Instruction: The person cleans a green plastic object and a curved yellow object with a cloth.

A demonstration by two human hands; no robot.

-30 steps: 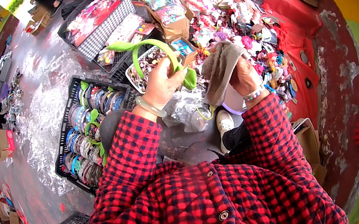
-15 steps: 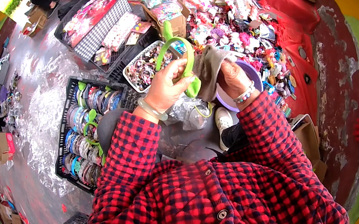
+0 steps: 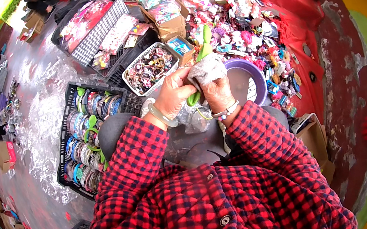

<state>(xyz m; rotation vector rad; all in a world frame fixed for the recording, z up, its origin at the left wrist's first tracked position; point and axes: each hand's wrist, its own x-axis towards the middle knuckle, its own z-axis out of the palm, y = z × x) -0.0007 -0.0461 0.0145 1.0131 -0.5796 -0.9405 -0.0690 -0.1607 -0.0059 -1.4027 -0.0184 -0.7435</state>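
Note:
My left hand [image 3: 170,96] is closed on a bright green headband [image 3: 204,51], which has leaf-like pieces sticking out at its ends. A grey-brown cloth [image 3: 206,70] is bunched in my right hand [image 3: 219,93] and pressed around part of the headband, hiding that part. Just right of my right hand stands a purple basin [image 3: 261,82] with water in it. Beneath my hands lies a clear plastic bag [image 3: 196,121]. To the left, a black crate [image 3: 65,150] holds rows of headbands, some of them green like this one.
Ahead is a white basket [image 3: 143,91] of hair ties, beside a cardboard box [image 3: 172,27] of packaged goods. A heap of hair accessories [image 3: 242,30] covers the red cloth [image 3: 297,21] at right. A houndstooth bin [image 3: 98,34] stands farther left. Loose plastic sheeting [image 3: 40,125] spreads over the floor.
My right hand has moved left from over the basin and brought the cloth onto the headband. The headband has turned in my left hand, and more of the basin shows.

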